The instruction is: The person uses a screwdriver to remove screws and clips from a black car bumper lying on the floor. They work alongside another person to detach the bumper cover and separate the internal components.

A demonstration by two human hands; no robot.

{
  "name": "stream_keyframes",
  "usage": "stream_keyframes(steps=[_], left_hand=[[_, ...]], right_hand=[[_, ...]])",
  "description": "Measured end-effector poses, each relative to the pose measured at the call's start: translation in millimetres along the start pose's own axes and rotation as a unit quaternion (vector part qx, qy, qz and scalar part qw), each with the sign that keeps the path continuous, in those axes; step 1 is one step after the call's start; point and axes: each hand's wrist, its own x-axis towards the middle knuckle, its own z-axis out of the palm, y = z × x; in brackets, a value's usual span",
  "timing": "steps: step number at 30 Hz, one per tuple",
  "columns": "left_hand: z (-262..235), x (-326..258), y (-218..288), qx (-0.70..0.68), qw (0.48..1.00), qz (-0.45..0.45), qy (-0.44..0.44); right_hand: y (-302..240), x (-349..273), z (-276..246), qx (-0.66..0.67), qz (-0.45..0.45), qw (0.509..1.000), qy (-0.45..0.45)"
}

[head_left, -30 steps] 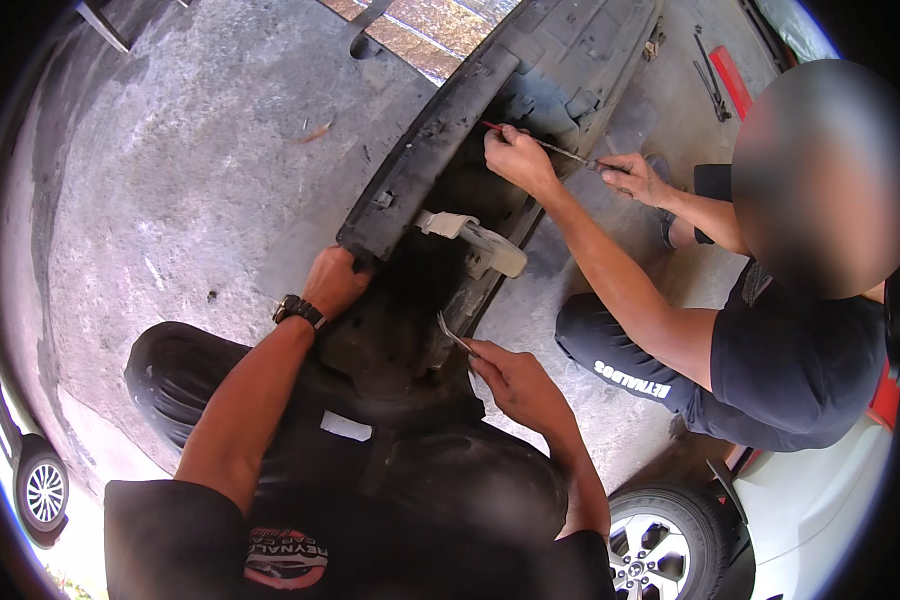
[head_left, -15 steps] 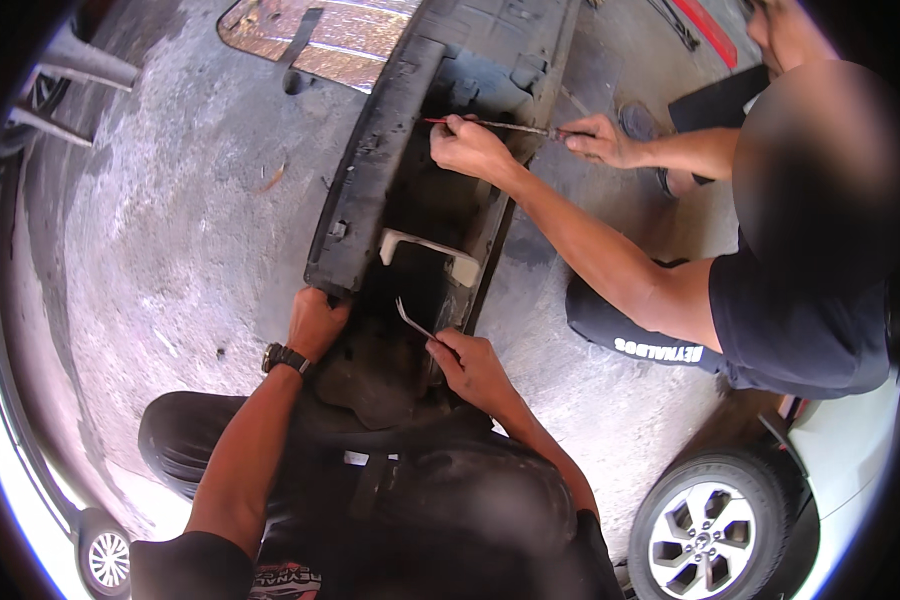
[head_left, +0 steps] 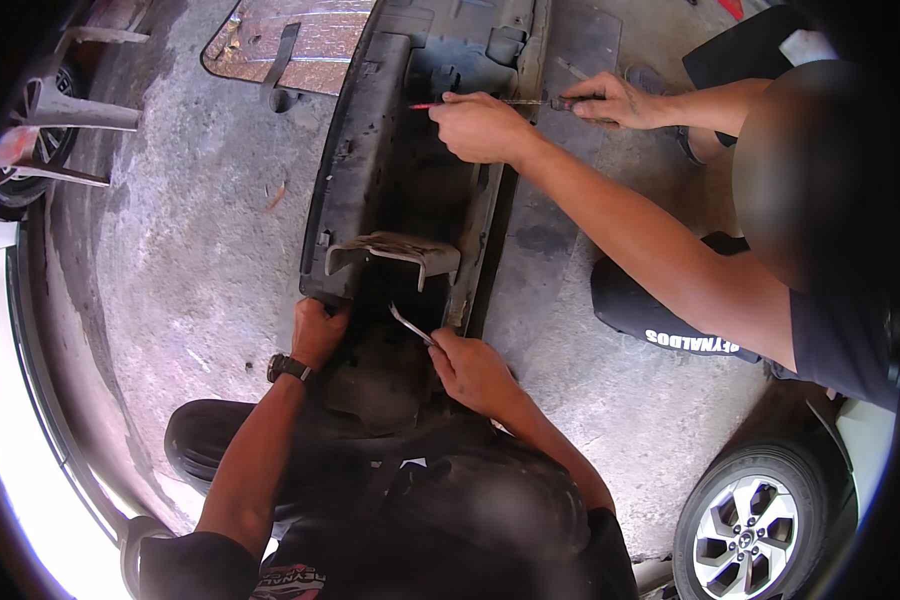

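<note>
A long, dark, trough-shaped car part (head_left: 365,150) lies lengthwise in front of me. My left hand (head_left: 317,330), with a watch on its wrist, is curled round the part's near left corner; its fingertips are hidden. In my right hand (head_left: 467,368) is a fork-tipped pry tool (head_left: 410,326), its bent tip over the trough's dark interior. Just beyond the tip, a U-shaped metal bracket (head_left: 395,247) spans the trough. Farther along, a co-worker's hands (head_left: 485,128) hold a thin rod-like tool (head_left: 522,101) with a red end across the trough.
The co-worker's bare forearm (head_left: 640,225) reaches in from the right. A foil-faced panel (head_left: 305,45) lies on the concrete floor (head_left: 200,250) at the far left. Car wheels stand at the lower right (head_left: 745,535) and upper left, beside grey metal supports (head_left: 80,110).
The bracket has tilted and now shows its broad face. The view has shifted a little. The co-worker's hands remain on the rod-like tool, and both my hands keep their grips.
</note>
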Motion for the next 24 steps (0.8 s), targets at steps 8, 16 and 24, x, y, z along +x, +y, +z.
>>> stream_keyframes(steps=[8, 16, 24], left_hand=[[4, -1, -5, 0.0, 0.997, 0.065, 0.045], [-1, 0, 1, -0.014, 1.0, 0.001, -0.008], [4, 0, -11, -0.017, 0.998, 0.052, 0.044]], right_hand=[[-5, -3, -27, -0.019, 0.075, 0.997, -0.012], [-9, -5, -18, -0.022, 0.031, 0.999, -0.012], [-20, 10, 6, 0.013, -0.067, 0.992, -0.102]])
